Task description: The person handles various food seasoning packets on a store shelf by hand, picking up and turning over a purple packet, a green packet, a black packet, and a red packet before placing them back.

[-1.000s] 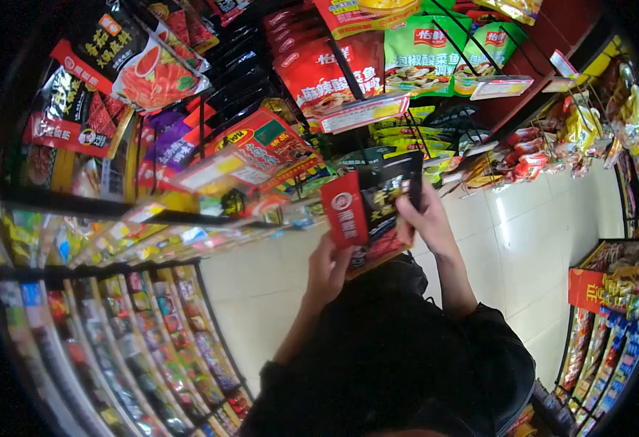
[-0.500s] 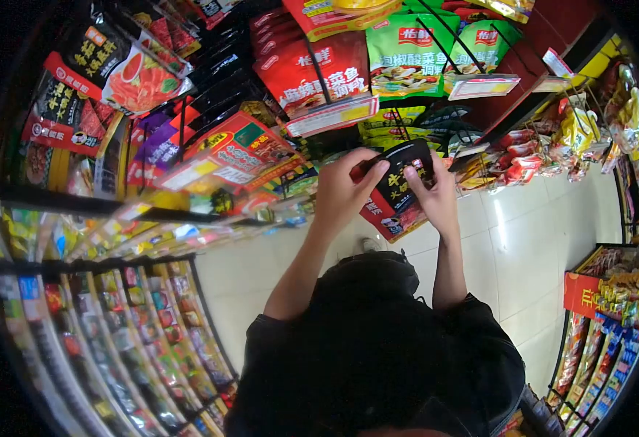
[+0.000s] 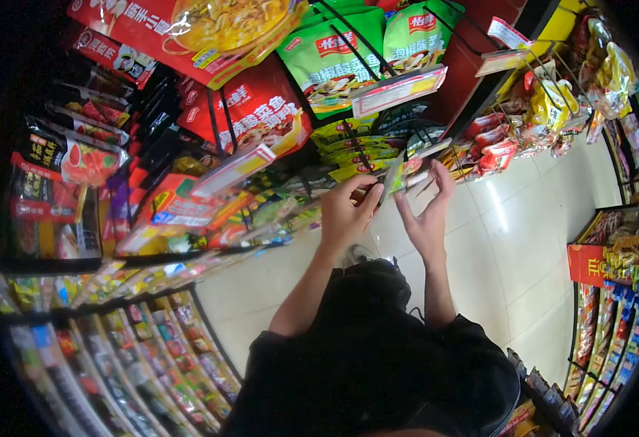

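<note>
My left hand [image 3: 350, 211] pinches a seasoning packet [image 3: 393, 177] between thumb and fingers. That packet is turned nearly edge-on, so its printed front is hidden; a narrow greenish and pale side shows. To its right, my right hand [image 3: 428, 215] is open, thumb and fingers spread apart, the thumb close to the packet's lower edge. Just beyond both hands hang yellow-green packets [image 3: 352, 146] on a hook. A price tag [image 3: 434, 148] at a hook's end is close to my right fingertips.
Hanging in front are green packets [image 3: 334, 62], red packets [image 3: 250, 116] and a large red packet [image 3: 188, 33]. Price tags [image 3: 399, 91] jut out on hooks. Wrapped snacks [image 3: 552, 102] hang at right. Lower shelves [image 3: 137, 342] stand left, over a tiled floor [image 3: 472, 255].
The packet, earlier showing its black and red front in both hands, is now turned edge-on in my left hand. My right hand has let go and spread. The view has shifted relative to the shelf.
</note>
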Available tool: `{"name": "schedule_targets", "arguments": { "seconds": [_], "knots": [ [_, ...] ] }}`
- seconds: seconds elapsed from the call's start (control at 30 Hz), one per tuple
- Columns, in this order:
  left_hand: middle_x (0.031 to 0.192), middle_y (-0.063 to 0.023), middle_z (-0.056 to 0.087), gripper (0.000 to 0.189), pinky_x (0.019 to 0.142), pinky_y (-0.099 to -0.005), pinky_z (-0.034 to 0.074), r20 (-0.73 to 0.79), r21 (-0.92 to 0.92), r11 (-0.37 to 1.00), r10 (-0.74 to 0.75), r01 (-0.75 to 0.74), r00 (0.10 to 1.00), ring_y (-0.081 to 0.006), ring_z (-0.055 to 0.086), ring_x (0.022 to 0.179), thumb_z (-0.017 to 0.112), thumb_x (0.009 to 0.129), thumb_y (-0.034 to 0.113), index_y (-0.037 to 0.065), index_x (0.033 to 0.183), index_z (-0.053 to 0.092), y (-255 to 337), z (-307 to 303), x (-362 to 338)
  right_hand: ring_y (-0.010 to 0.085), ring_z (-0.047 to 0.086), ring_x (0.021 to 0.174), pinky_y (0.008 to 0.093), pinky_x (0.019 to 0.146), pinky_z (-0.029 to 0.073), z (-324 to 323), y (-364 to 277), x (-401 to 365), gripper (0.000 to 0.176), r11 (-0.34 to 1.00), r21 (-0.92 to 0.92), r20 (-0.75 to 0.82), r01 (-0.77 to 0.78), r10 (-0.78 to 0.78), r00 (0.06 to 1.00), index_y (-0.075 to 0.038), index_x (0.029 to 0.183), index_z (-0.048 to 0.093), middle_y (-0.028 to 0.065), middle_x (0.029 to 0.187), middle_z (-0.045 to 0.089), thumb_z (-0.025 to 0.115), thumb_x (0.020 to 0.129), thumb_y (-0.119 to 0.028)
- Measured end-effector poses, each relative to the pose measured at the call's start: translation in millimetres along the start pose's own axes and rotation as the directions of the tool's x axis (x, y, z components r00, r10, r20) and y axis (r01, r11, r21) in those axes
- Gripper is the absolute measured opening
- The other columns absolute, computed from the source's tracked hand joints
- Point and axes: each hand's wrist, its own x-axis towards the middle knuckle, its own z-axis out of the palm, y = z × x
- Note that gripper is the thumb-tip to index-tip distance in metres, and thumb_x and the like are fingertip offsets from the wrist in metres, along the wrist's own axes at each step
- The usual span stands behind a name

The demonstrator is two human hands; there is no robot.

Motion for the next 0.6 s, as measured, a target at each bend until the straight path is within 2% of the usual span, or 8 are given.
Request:
{"name": "schedule_targets", "arguments": {
  "seconds": [0.1,0.13,0.23,0.37,0.4,0.5,0.53,0.6],
  "knots": [
    [0.079,-0.0045,0.069,0.021,0.061,-0.0224,0.047,0.023,0.009,1.000,-0.023,0.023,0.999,-0.0046,0.061,0.071,0.073,0.094,0.018,-0.001,0.103,0.071,9,10,7,0.0445,0.033,0.141,0.0531,0.116,0.028,-10,-13,-3,0.088,0.973,-0.154,0.207,0.172,-0.138,0.969,-0.010,0.145,0.044,0.0259,0.153,0.032,0.090,0.072,-0.026],
    [0.080,-0.0047,0.070,0.021,0.062,-0.0226,0.048,0.035,0.017,1.000,-0.009,0.009,0.999,-0.0050,0.062,0.072,0.073,0.094,0.017,-0.002,0.103,0.071,11,12,8,0.0483,0.026,0.145,0.0570,0.118,0.023,-7,-12,-3,0.096,0.971,-0.148,0.311,0.186,-0.133,0.941,-0.014,0.148,0.043,0.0273,0.158,0.025,0.092,0.068,-0.033],
    [0.075,-0.0039,0.070,0.022,0.056,-0.0244,0.048,-0.008,-0.080,0.991,0.109,-0.110,0.994,-0.0056,0.062,0.064,0.074,0.092,0.020,0.000,0.101,0.071,4,20,12,0.0491,0.018,0.149,0.0568,0.120,0.019,-2,7,-8,0.102,0.984,-0.008,0.315,0.178,-0.166,0.935,-0.017,0.152,0.040,0.0281,0.162,0.017,0.092,0.067,-0.039],
    [0.095,-0.0045,0.070,0.025,0.074,-0.0229,0.050,0.198,-0.322,0.934,-0.096,0.157,0.976,-0.0072,0.064,0.086,0.071,0.094,0.016,-0.003,0.110,0.068,11,15,14,0.0503,0.014,0.151,0.0570,0.120,0.018,-7,11,-2,0.107,0.976,0.033,0.311,0.215,-0.214,0.926,-0.020,0.156,0.036,0.0285,0.164,0.009,0.091,0.067,-0.043],
    [0.099,-0.0043,0.070,0.024,0.077,-0.0235,0.050,0.228,-0.325,0.936,-0.065,0.139,0.972,-0.0079,0.064,0.091,0.070,0.094,0.016,-0.002,0.109,0.067,10,16,16,0.0494,0.020,0.149,0.0558,0.119,0.023,-4,16,1,0.107,0.962,0.037,0.258,0.269,-0.269,0.928,-0.020,0.155,0.037,0.0285,0.163,0.015,0.092,0.066,-0.041],
    [0.093,-0.0041,0.069,0.021,0.072,-0.0225,0.051,0.252,-0.392,0.909,-0.044,0.143,0.967,-0.0077,0.065,0.083,0.072,0.093,0.014,-0.003,0.105,0.068,19,17,19,0.0476,0.027,0.147,0.0535,0.117,0.029,-8,25,6,0.106,0.968,0.135,0.326,0.212,-0.245,0.913,-0.018,0.154,0.038,0.0280,0.160,0.023,0.093,0.065,-0.039],
    [0.093,-0.0037,0.069,0.020,0.072,-0.0226,0.051,0.247,-0.392,0.910,-0.035,0.133,0.968,-0.0077,0.065,0.083,0.072,0.093,0.014,-0.002,0.105,0.068,17,17,19,0.0453,0.037,0.141,0.0509,0.113,0.035,-10,24,8,0.103,0.969,0.113,0.334,0.218,-0.244,0.910,-0.015,0.151,0.042,0.0257,0.153,0.034,0.093,0.064,-0.033],
    [0.095,-0.0033,0.070,0.020,0.076,-0.0229,0.049,0.290,-0.424,0.879,-0.096,0.218,0.952,-0.0082,0.064,0.087,0.071,0.093,0.014,-0.001,0.106,0.068,10,11,21,0.0440,0.041,0.136,0.0494,0.111,0.037,-8,20,7,0.101,0.977,0.103,0.343,0.187,-0.212,0.915,-0.014,0.149,0.045,0.0244,0.146,0.038,0.093,0.062,-0.031]
  ]
}}
